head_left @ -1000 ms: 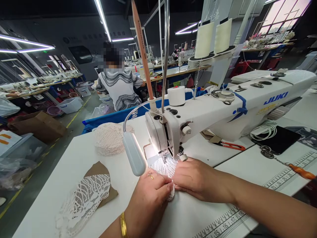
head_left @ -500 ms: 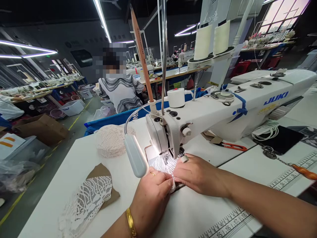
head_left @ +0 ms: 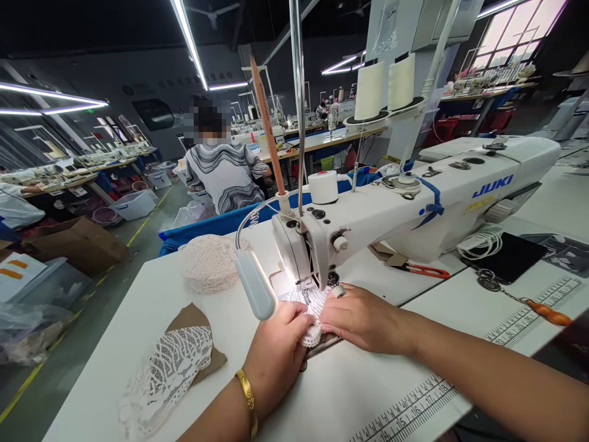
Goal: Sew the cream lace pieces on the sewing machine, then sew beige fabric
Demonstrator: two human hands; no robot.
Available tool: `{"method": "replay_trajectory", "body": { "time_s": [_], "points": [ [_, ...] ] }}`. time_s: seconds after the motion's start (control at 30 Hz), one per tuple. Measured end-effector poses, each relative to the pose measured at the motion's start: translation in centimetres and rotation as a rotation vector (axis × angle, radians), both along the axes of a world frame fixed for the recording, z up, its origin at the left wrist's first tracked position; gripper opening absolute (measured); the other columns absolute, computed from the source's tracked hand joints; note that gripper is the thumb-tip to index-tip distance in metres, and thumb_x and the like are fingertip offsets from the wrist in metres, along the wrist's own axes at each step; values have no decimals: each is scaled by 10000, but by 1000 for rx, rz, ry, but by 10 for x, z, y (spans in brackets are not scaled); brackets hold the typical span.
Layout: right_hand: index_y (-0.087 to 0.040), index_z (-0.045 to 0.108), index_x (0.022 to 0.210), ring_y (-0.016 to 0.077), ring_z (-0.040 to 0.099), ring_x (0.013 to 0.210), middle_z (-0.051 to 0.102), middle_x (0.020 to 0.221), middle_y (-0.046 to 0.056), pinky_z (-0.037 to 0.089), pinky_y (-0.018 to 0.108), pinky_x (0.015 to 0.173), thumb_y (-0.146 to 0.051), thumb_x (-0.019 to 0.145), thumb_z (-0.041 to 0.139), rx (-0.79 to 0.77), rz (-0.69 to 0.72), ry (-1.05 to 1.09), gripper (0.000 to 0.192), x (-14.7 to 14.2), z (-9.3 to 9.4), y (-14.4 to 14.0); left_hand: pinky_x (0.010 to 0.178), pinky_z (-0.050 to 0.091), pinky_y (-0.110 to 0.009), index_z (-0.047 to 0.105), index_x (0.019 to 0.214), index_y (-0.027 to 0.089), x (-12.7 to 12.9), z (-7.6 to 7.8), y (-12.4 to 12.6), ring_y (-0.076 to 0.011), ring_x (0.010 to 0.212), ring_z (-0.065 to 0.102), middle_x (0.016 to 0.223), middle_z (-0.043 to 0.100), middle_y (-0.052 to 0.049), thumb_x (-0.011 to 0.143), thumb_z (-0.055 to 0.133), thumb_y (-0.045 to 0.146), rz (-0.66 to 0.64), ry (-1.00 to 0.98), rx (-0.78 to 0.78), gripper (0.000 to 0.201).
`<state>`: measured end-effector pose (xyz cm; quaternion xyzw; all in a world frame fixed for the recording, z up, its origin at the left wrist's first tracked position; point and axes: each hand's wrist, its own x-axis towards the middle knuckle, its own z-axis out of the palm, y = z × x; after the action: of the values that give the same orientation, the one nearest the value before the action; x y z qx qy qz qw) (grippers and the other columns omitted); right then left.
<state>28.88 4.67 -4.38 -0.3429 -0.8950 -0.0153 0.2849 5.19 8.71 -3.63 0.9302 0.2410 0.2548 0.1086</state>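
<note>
A white lace piece [head_left: 313, 335] lies under the presser foot of the white sewing machine [head_left: 363, 215], its scalloped near edge gathered between my hands. My left hand [head_left: 280, 339], with a gold bracelet [head_left: 246, 393] at the wrist, pinches the lace on the left side. On the right, my right hand [head_left: 363, 320] grips the lace close to the needle area, fingers curled together. The needle tip is too small to make out. Beside my left hand hangs a lit grey lamp [head_left: 255, 285]. Farther left, another lace piece [head_left: 179, 353] rests partly over a brown pattern piece [head_left: 184, 316].
A stack of lace [head_left: 209, 264] sits behind the lamp. Right of the machine are a red-handled cutter [head_left: 427, 271], a white cable [head_left: 481, 242], a black tablet-like object [head_left: 518, 255] and an orange-handled keyring [head_left: 547, 312]. A co-worker [head_left: 225, 172] sits ahead, facing away.
My left hand has shifted slightly left and up along the lace, baring more of its scalloped edge. My right hand stays by the presser foot. The head view has shifted a little.
</note>
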Motion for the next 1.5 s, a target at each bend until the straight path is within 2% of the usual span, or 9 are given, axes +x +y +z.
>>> {"method": "replay_trajectory", "body": {
  "time_s": [0.1,0.23,0.4,0.5,0.67,0.83,0.93,1.07,1.5],
  "points": [
    [-203,615,891,177,571,748,676,806,16,416,321,743,-312,1154,412,-140,64,152,349,-4,6,-5,806,543,-360,670,949,219,-2,4,-4,-242,916,672,1027,753,-81,833,438,18,-13,-10,-119,328],
    [-201,605,876,157,582,763,658,837,8,449,272,710,-376,1105,493,-520,13,514,308,-14,19,-18,679,494,-308,586,899,218,-5,25,-15,-196,737,592,827,660,-24,943,498,224,67,-113,-648,98],
    [-205,559,809,144,463,653,483,689,-41,386,252,604,-423,1029,541,-817,-159,734,311,-27,19,-18,711,522,-323,681,970,206,-5,44,-22,-199,740,636,830,687,-26,864,771,553,63,-276,-1504,374],
    [-200,584,831,147,485,638,513,684,-39,398,254,598,-396,1011,541,-904,-214,771,270,-31,13,-13,770,553,-323,734,1106,183,-5,39,-24,-210,814,689,936,748,-59,727,938,462,3,-321,-1675,513],
    [-201,619,884,155,517,626,542,674,-36,405,261,594,-357,1034,519,-813,-262,739,238,-31,9,-13,754,572,-323,734,1178,135,-7,31,-24,-219,818,714,962,767,-98,731,956,461,31,-419,-1684,596],
    [-209,652,1005,209,592,814,684,899,43,468,334,748,-292,1074,490,-321,-307,473,194,-25,5,-21,801,583,-360,683,1274,129,-12,34,-21,-280,948,735,1063,776,-125,780,909,511,105,-499,-1537,664],
    [-214,647,1027,220,590,864,698,948,58,480,359,801,-256,1088,491,-156,-232,403,173,-26,3,-25,842,587,-382,665,1290,137,-13,34,-20,-298,1011,732,1134,775,-133,807,874,538,140,-515,-1448,662],
    [-214,621,1015,204,601,878,699,978,51,478,352,810,-234,1084,527,-114,-85,427,119,-33,0,-26,937,578,-424,673,1243,146,-12,30,-19,-314,1082,715,1176,771,-131,811,860,543,200,-517,-1365,616],
    [-214,519,909,188,497,810,564,857,5,379,336,764,-166,1034,503,-91,-95,356,134,-41,-6,-23,1061,547,-466,695,1276,158,-7,25,-20,-340,1163,722,1234,781,-129,884,800,497,214,-497,-1280,529]
  ]
}}
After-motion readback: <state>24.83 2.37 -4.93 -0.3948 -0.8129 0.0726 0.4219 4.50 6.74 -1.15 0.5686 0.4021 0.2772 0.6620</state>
